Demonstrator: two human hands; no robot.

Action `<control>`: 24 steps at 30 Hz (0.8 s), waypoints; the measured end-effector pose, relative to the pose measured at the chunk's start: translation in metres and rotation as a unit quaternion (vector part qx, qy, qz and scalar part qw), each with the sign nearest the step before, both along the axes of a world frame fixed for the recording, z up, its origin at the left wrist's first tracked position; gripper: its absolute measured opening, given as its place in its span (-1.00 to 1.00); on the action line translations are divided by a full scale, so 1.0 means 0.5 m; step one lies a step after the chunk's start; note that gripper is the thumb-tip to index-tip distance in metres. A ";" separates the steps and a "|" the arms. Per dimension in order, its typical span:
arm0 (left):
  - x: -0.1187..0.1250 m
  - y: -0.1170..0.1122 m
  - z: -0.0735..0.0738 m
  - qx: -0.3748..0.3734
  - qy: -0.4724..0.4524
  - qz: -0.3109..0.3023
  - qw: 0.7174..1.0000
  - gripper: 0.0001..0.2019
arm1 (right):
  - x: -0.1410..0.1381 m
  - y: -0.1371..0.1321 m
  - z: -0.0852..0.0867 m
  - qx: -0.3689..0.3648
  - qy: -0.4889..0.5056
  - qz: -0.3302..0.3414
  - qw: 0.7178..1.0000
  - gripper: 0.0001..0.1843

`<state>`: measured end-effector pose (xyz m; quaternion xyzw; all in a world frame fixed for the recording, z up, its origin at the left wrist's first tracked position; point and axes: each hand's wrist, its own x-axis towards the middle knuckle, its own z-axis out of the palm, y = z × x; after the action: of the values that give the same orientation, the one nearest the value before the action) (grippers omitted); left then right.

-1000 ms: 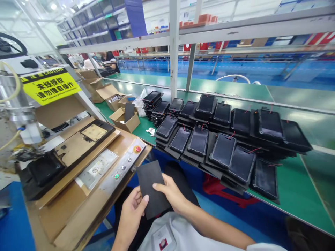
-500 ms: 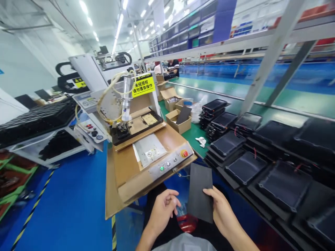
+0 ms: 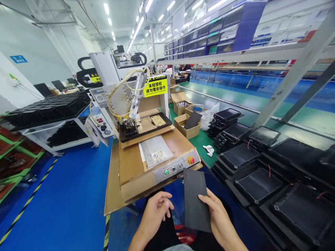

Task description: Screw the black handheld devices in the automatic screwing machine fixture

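My right hand (image 3: 216, 209) grips the right edge of a thin black rectangular sheet (image 3: 195, 200), thumb on its face and the other fingers behind it. The sheet is held upright over my lap. To its left, my left hand (image 3: 159, 209) hovers with loosely curled fingers, slightly apart and holding nothing I can see. Just beyond both hands is the front panel of a bench machine, with a green-lit button (image 3: 166, 172) and a red emergency stop button (image 3: 192, 160). A black tray fixture (image 3: 146, 126) lies under the machine's angled nozzle (image 3: 138, 92).
To the right, stacks of black framed panels (image 3: 239, 156) on dark sheets cover the bench. Behind them are cardboard boxes (image 3: 187, 126) and a crumpled white cloth (image 3: 208, 150). A cart of black trays (image 3: 49, 108) stands left. A metal post (image 3: 290, 82) rises at right.
The view has turned left, so the machine and bench appear farther right. The black sheet stays in my right hand. My left hand remains beside it, loosely curled.
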<state>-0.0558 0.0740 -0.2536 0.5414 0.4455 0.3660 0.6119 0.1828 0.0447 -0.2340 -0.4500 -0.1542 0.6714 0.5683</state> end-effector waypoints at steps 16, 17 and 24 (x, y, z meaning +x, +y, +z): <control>-0.055 0.002 0.019 0.027 -0.001 0.059 0.998 -0.57 | -0.047 0.015 -0.020 0.036 -0.109 0.025 0.993 -0.32; -0.055 0.003 0.023 0.031 -0.002 0.061 0.998 -0.58 | -0.046 0.012 -0.022 0.032 -0.107 0.026 0.993 -0.34; -0.052 0.016 0.047 0.054 -0.019 0.066 0.996 -0.60 | -0.045 -0.003 -0.017 0.004 -0.081 0.028 0.996 -0.41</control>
<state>-0.0817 0.0821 -0.2302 0.5364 0.4483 0.4390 0.5644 0.1605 0.0431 -0.2427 -0.4959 -0.2149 0.6476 0.5371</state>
